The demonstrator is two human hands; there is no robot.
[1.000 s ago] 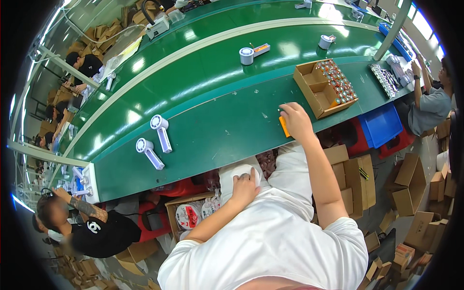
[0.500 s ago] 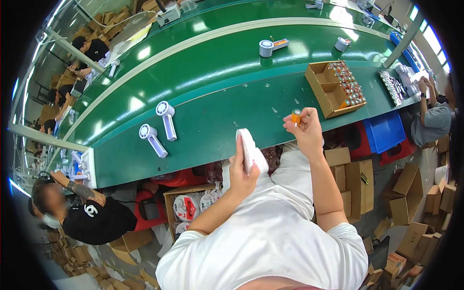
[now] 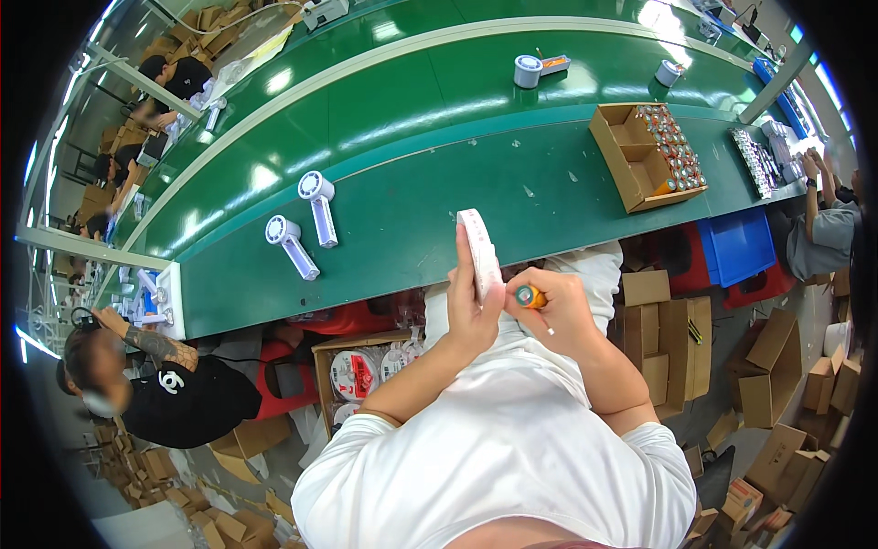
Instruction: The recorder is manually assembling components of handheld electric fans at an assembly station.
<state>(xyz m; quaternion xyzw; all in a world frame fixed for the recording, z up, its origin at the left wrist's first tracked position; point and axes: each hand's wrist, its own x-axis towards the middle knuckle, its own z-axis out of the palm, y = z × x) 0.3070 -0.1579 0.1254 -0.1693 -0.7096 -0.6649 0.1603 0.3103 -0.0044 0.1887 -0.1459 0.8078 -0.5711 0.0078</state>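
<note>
My left hand [image 3: 472, 320] grips a thin white disc-shaped roll [image 3: 478, 245], seen edge-on, above the near edge of the green table [image 3: 402, 220]. Close to its right side, my right hand [image 3: 569, 311] pinches an orange cylindrical battery [image 3: 532, 296], one round end facing up. A tiny white piece [image 3: 551, 331] shows by the right fingers; what it is I cannot tell. To the left on the table lie two white handheld fans [image 3: 315, 188] [image 3: 282, 231], their handles open along the length.
A cardboard box [image 3: 607, 151] of upright orange batteries stands at the table's right. Beyond runs a green conveyor [image 3: 412, 101] carrying a fan with an orange battery [image 3: 527, 71]. Below sit a box of rolls [image 3: 355, 375] and a blue bin [image 3: 737, 247]. Co-workers sit left and right.
My right hand has come down and left with the battery, next to the white roll. The left hand has raised the roll slightly and turned it more edge-on. The view has shifted a little.
</note>
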